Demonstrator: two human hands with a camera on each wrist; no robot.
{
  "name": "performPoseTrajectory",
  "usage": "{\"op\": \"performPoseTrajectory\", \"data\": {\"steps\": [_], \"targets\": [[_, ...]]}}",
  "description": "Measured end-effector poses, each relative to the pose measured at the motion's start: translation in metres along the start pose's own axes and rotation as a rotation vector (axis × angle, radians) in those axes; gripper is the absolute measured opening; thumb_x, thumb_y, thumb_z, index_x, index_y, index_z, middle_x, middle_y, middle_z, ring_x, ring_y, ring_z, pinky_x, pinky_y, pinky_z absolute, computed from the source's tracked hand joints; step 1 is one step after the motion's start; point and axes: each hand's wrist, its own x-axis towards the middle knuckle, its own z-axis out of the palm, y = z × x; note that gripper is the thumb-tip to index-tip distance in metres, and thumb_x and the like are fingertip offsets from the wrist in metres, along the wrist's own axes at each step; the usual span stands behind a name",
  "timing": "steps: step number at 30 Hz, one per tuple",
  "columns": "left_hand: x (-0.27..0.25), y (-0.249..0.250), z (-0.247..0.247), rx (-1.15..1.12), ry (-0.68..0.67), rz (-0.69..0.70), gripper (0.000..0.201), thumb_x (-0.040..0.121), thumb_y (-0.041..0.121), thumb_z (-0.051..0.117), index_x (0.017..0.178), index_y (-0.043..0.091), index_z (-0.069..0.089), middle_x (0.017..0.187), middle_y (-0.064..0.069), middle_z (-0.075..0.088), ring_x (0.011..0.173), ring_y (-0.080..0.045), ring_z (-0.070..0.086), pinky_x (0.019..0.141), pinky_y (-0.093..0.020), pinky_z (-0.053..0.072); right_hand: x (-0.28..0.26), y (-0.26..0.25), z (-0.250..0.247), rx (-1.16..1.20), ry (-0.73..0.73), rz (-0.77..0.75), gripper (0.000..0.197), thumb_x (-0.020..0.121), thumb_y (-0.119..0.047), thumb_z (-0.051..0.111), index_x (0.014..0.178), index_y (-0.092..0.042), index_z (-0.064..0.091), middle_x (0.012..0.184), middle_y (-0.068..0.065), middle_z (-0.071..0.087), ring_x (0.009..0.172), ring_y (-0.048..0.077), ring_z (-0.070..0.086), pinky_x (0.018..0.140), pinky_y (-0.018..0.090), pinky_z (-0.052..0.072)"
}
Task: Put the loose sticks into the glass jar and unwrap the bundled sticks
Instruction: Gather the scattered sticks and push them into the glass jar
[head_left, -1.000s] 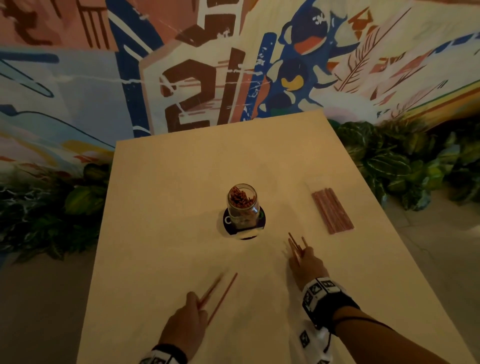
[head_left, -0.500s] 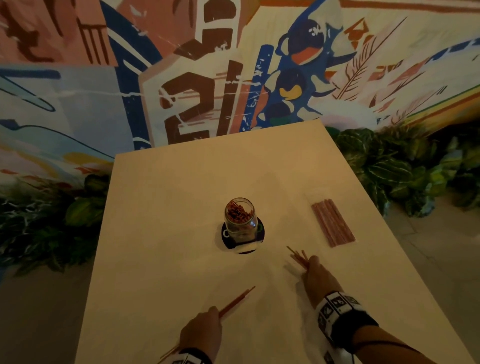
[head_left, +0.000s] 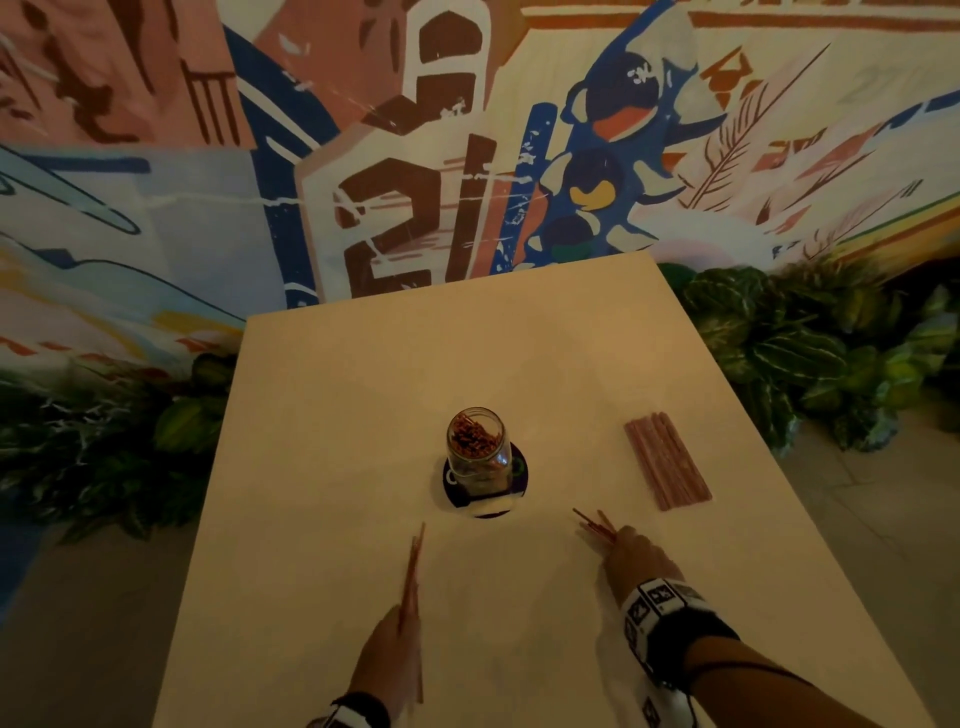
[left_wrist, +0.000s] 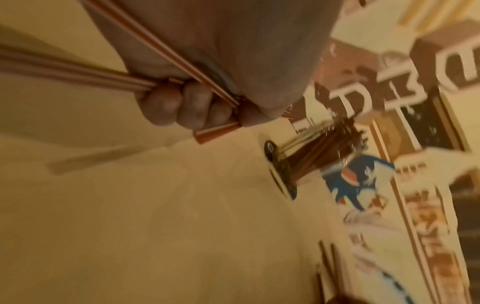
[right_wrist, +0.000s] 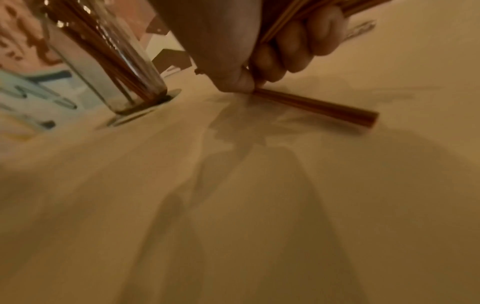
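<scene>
Left hand (head_left: 387, 662) clenched on few loose sticks (head_left: 412, 571), now swung from slanting right to pointing ahead toward glass jar (head_left: 475, 449): lined up for drop-in. Jar ahead, between both hands, on coaster (head_left: 521, 475), already holding sticks. Right hand (head_left: 636, 558) grasping small bunch (head_left: 595, 525), low on counter (head_left: 363, 395), unchanged. Wrapped bundle (head_left: 667, 460) ahead-right of right hand, untouched.

The head view is looking steeply down across the worktop (head_left: 363, 389) toward the mural wall (head_left: 156, 208). Both wrist views are skimming close above it, sharing the glass jar (left_wrist: 324, 148) with the head view.
</scene>
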Motion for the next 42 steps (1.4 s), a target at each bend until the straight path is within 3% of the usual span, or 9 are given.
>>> {"op": "performPoseTrajectory", "data": {"steps": [7,16,21,24,25,29,34,36,42], "targets": [[-0.011,0.020,0.004,-0.426,-0.046,-0.004,0.025,0.101,0.022,0.031,0.093,0.010,0.051,0.055,-0.009,0.057,0.039,-0.017,0.049,0.041,-0.023,0.036,-0.016,-0.004,-0.010,0.188,-0.173,-0.120,0.034,0.094,-0.029,0.037,0.120,-0.008,0.036,0.113,0.019,0.056,0.095,0.032,0.055,0.078,0.034,0.041],[-0.035,0.060,0.035,-0.454,-0.212,0.044,0.018,0.101,0.023,0.032,0.087,0.017,0.040,0.057,0.001,0.035,0.036,-0.009,0.024,0.038,-0.018,0.021,-0.048,-0.036,-0.009,0.741,-0.337,-0.169,0.021,0.089,-0.001,0.032,0.086,-0.013,0.049,0.062,0.004,0.042,0.048,0.013,0.034,0.036,0.016,0.030],[-0.042,0.072,0.047,-0.539,-0.253,0.037,0.041,0.097,0.052,0.022,0.084,0.020,0.046,0.046,0.005,0.031,0.034,-0.008,0.019,0.041,-0.018,0.018,-0.062,-0.050,-0.016,0.854,-0.297,-0.245,0.034,0.090,-0.046,0.044,0.082,-0.015,0.055,0.059,-0.002,0.047,0.043,0.010,0.039,0.038,0.019,0.032],[-0.044,0.075,0.054,-0.716,-0.337,0.008,0.083,0.077,0.075,0.011,0.130,0.022,0.047,0.050,0.001,0.029,0.036,-0.009,0.020,0.041,-0.016,0.017,-0.070,-0.057,-0.015,0.850,-0.329,-0.346,0.036,0.077,-0.047,0.066,0.083,-0.012,0.061,0.063,0.000,0.059,0.042,0.006,0.050,0.043,0.019,0.040],[-0.046,0.077,0.054,-0.739,-0.359,0.024,0.083,0.068,0.078,0.011,0.121,0.029,0.052,0.052,-0.001,0.027,0.038,-0.010,0.020,0.042,-0.016,0.016,-0.071,-0.058,-0.013,0.821,-0.333,-0.388,0.037,0.074,-0.045,0.069,0.083,-0.010,0.063,0.066,0.001,0.063,0.049,0.006,0.056,0.050,0.020,0.046],[-0.058,0.087,0.047,-0.796,-0.419,0.032,0.057,0.064,0.077,0.004,0.086,0.046,0.046,0.066,-0.004,0.045,0.039,-0.011,0.023,0.042,-0.017,0.017,-0.077,-0.065,-0.011,0.661,-0.290,-0.468,0.028,0.079,-0.042,0.064,0.073,-0.015,0.061,0.069,-0.001,0.063,0.063,0.011,0.060,0.067,0.025,0.049],[-0.055,0.074,0.038,-0.889,-0.454,-0.030,0.076,0.069,0.079,0.006,0.116,0.039,0.051,0.107,-0.008,0.060,0.053,-0.017,0.033,0.050,-0.025,0.021,-0.089,-0.077,0.002,0.578,-0.265,-0.446,0.032,0.088,-0.045,0.049,0.069,-0.020,0.056,0.065,-0.002,0.059,0.060,0.012,0.057,0.064,0.026,0.047],[-0.053,0.065,0.034,-0.911,-0.475,-0.016,0.085,0.068,0.081,0.012,0.143,0.043,0.022,0.137,-0.006,0.048,0.059,-0.019,0.039,0.048,-0.025,0.027,-0.091,-0.080,0.006,0.574,-0.288,-0.438,0.029,0.092,-0.037,0.045,0.070,-0.020,0.053,0.062,-0.003,0.056,0.055,0.011,0.054,0.065,0.029,0.047],[-0.053,0.050,0.006,-1.015,-0.501,0.019,0.067,0.089,0.062,0.023,0.148,0.032,0.020,0.122,-0.006,0.051,0.098,-0.034,0.054,0.080,-0.047,0.049,-0.099,-0.095,0.008,0.822,-0.297,-0.286,0.028,0.095,-0.029,0.040,0.074,-0.015,0.051,0.069,0.006,0.061,0.055,0.020,0.058,0.055,0.030,0.051]]}}
